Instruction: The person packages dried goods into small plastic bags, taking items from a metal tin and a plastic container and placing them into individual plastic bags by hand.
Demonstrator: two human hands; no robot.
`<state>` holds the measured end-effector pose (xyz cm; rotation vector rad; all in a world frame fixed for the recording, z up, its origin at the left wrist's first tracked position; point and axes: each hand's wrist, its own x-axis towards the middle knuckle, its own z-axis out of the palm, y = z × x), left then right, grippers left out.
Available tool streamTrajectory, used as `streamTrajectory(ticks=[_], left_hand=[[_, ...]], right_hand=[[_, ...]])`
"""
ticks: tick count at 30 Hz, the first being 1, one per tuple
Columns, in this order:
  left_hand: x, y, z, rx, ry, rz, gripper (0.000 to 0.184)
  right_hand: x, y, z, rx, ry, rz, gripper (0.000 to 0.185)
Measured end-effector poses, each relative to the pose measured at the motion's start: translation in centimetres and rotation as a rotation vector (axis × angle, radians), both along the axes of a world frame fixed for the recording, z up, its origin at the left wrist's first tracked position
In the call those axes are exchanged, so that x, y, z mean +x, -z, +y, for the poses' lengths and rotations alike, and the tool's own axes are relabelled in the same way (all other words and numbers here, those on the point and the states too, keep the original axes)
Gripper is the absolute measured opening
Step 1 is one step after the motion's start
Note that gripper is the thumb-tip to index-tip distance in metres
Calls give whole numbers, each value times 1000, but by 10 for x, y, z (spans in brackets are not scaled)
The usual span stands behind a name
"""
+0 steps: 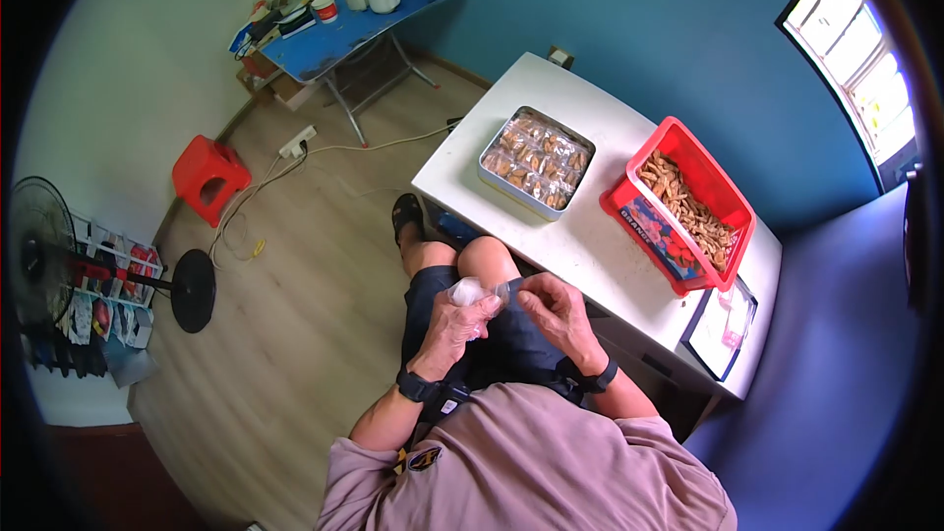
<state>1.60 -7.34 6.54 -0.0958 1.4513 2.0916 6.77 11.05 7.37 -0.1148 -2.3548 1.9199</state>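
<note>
My left hand is closed around a bunch of clear plastic bags, held above my lap. Beside it, my right hand has its fingers curled, thumb and forefinger close to the edge of the plastic. Whether a bag edge lies in that pinch is too small to make out. On the white table ahead, a square tin holds rows of small brown pieces in clear wrappers. To its right stands a red plastic basket with many loose brown finger-shaped pieces inside.
A clear-lidded case with a black frame lies at the table's near right end. At left are a red stool, a fan and a power strip with cables. A blue folding table carries cups and clutter.
</note>
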Motion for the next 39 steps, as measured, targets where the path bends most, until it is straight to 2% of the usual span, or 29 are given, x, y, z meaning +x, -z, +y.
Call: streamTrajectory(ticks=[1, 4, 5, 12, 15, 17, 20, 27, 39], left_hand=[[-1, -2, 2, -32, 16, -10, 18], [0, -1, 8, -73, 49, -43, 19], [0, 0, 9, -82, 55, -64, 19], [0, 6, 11, -94, 93, -78, 21], [-2, 2, 11, -124, 130, -57, 21], [-3, 4, 11, -106, 197, 12, 20], [-6, 5, 10, -96, 246, 18, 20], [-11, 14, 12, -115, 318, -40, 19], [-15, 18, 14, -139, 371, -9, 19]], right_hand=[[2, -1, -2, -63, -50, -64, 23], [3, 5, -4, -37, -108, -120, 26], [4, 13, -4, -133, -122, -199, 31], [7, 6, -4, -275, -184, -257, 36], [5, 7, -2, -169, -176, -297, 34], [4, 9, -4, -110, -121, -212, 31], [2, 6, 0, -78, -136, -295, 30], [5, 19, 6, -119, -148, -270, 29], [-6, -3, 13, 61, -218, -436, 20]])
